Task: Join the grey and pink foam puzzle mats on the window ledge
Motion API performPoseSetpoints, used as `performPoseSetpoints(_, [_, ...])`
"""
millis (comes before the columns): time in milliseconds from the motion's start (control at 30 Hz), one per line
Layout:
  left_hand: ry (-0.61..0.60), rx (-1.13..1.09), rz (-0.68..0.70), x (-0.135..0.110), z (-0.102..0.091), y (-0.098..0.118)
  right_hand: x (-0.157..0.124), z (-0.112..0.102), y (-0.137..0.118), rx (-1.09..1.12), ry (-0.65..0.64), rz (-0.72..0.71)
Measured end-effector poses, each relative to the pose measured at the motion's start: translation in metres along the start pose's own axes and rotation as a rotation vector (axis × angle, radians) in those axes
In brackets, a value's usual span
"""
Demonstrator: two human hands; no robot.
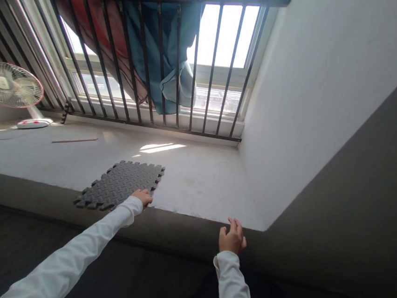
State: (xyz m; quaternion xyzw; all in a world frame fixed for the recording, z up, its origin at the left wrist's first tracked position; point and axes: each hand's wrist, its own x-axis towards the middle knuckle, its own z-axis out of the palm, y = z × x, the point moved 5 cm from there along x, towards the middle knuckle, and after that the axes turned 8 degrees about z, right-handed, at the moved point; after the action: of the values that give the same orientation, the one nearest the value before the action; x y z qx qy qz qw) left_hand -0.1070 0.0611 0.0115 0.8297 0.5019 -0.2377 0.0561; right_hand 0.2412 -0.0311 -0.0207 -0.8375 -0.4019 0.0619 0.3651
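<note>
Under your left hand (142,196) fingers lies the near edge of the foam mat (121,184) on the ledge (199,177); whether they grip, I cannot tell. Your right hand (232,237), fingers loosely spread, holds nothing beside the ledge's rim. You seem to be taking the mat; next needs a firm pinch.

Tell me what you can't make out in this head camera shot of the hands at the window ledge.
- Left hand: its fingers curl over the foam mat edge; whether they grip it is hidden by the hand itself.
- Right hand: palm faces away at the ledge front edge; contact unclear.
- Fan: left side cut by the frame edge.
- Outside the window: washed out by glare.
</note>
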Motion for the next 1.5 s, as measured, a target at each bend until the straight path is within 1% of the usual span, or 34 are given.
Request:
performPoseSetpoints(167, [0.009,-0.020,-0.023,0.001,0.010,-0.004,0.001,0.002,0.000,0.004,-0.020,0.001])
performPoseSetpoints(400, [-0.041,-0.015,-0.036,-0.003,0.008,0.000,-0.002,-0.005,-0.004,0.010,-0.014,0.033])
performPoseSetpoints(567, [-0.062,-0.023,-0.036,0.001,0.013,-0.006,-0.004,-0.010,-0.009,0.027,-0.023,0.061])
performPoseSetpoints(667, [-0.068,-0.022,-0.041,0.001,0.017,-0.008,-0.004,-0.010,-0.010,0.032,-0.014,0.053])
performPoseSetpoints(700, [-0.064,-0.021,-0.038,0.001,0.018,-0.009,-0.004,-0.010,-0.010,0.032,-0.010,0.049])
performPoseSetpoints(767, [-0.019,-0.030,-0.022,-0.001,0.017,-0.009,-0.004,-0.009,-0.009,0.031,-0.007,0.042])
performPoseSetpoints(833, [0.071,-0.046,-0.021,-0.003,0.015,-0.011,-0.004,-0.008,-0.008,0.029,-0.009,0.037])
performPoseSetpoints(900, [0.161,-0.055,-0.057,-0.005,0.012,-0.015,-0.004,-0.007,-0.008,0.027,-0.005,0.030])
performPoseSetpoints(967, [0.205,-0.066,-0.089,-0.004,0.011,-0.019,-0.004,-0.007,-0.008,0.023,-0.001,0.025])
performPoseSetpoints(1033, [0.190,-0.088,-0.094,0.001,0.011,-0.022,-0.005,-0.007,-0.009,0.019,0.001,0.024])
performPoseSetpoints(1100, [0.146,-0.108,-0.080,0.006,0.010,-0.021,-0.005,-0.007,-0.009,0.014,-0.001,0.025])
performPoseSetpoints(1267, [0.069,-0.086,-0.071,0.012,0.000,-0.016,-0.005,-0.009,-0.008,0.012,-0.014,0.041])
performPoseSetpoints(1400, [0.078,-0.098,-0.092,0.007,-0.006,-0.013,-0.005,-0.010,-0.008,0.013,-0.014,0.045])
performPoseSetpoints(1467, [0.117,-0.107,-0.122,0.000,-0.006,-0.014,-0.004,-0.009,-0.007,0.014,-0.011,0.038])
performPoseSetpoints(1500, [0.150,-0.103,-0.160,-0.006,-0.004,-0.015,-0.004,-0.008,-0.005,0.013,-0.009,0.035])
